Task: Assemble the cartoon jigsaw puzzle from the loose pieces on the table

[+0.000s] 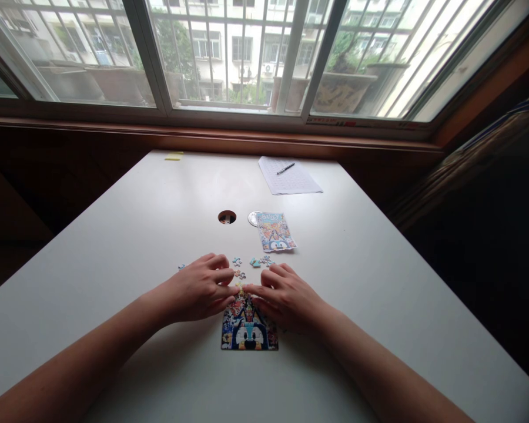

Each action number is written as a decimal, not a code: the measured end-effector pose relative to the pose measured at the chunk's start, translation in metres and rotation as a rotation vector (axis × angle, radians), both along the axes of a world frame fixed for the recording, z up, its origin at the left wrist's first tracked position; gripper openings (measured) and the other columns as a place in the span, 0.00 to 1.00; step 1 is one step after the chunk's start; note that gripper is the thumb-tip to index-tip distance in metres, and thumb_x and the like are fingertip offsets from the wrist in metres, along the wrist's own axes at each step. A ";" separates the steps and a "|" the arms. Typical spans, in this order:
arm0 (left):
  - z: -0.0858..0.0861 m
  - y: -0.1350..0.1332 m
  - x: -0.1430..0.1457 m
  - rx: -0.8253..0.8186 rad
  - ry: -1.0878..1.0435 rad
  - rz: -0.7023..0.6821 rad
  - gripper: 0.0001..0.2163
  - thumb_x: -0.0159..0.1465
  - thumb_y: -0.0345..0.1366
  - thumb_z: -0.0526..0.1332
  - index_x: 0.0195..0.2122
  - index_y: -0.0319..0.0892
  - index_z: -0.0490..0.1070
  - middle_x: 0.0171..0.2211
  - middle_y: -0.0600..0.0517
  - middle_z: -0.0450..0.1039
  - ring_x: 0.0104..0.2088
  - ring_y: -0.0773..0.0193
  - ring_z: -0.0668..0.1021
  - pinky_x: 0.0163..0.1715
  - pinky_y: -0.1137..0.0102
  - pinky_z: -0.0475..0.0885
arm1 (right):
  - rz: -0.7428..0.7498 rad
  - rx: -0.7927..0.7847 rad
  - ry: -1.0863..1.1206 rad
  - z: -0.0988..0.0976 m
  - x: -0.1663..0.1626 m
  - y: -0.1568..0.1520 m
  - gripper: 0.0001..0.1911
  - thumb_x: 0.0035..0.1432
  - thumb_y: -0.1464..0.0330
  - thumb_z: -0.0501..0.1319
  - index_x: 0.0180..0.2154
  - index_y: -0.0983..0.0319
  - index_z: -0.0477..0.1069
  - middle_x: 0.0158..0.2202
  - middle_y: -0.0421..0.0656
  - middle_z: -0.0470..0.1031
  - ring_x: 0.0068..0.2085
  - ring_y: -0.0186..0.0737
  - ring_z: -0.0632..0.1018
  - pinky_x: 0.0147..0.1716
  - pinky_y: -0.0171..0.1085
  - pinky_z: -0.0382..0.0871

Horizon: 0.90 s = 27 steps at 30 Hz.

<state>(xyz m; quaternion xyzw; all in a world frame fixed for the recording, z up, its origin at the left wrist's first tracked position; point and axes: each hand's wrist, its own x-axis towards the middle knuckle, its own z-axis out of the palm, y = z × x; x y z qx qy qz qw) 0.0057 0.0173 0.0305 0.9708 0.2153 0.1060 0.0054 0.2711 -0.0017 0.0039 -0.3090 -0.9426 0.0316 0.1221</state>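
Observation:
A partly joined jigsaw puzzle (250,337) lies on the white table, with a blue cartoon dog's face along its near edge. My left hand (205,286) rests at the puzzle's upper left, its fingers bent and its index fingertip on a small yellowish puzzle piece (239,285) at the upper edge. From the other side, my right hand (285,292) meets the same piece with its index fingertip, the remaining fingers curled. Both hands partly cover the upper puzzle. Just beyond the fingers lie loose pieces (237,261), among them a teal one (255,262).
A picture sheet (277,232) overlaps a round silvery disc (253,218), beside a round hole (227,217) in the table (158,217). Farther back are papers (291,182) with a pen (285,168) and a yellow strip (174,156). A barred window stands behind.

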 end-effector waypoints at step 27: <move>-0.005 0.007 -0.008 0.013 -0.061 -0.038 0.12 0.67 0.34 0.59 0.51 0.46 0.73 0.36 0.50 0.70 0.41 0.57 0.69 0.45 0.62 0.67 | -0.232 -0.103 0.647 -0.007 0.015 0.013 0.12 0.68 0.67 0.57 0.45 0.58 0.79 0.33 0.42 0.66 0.36 0.40 0.70 0.38 0.41 0.67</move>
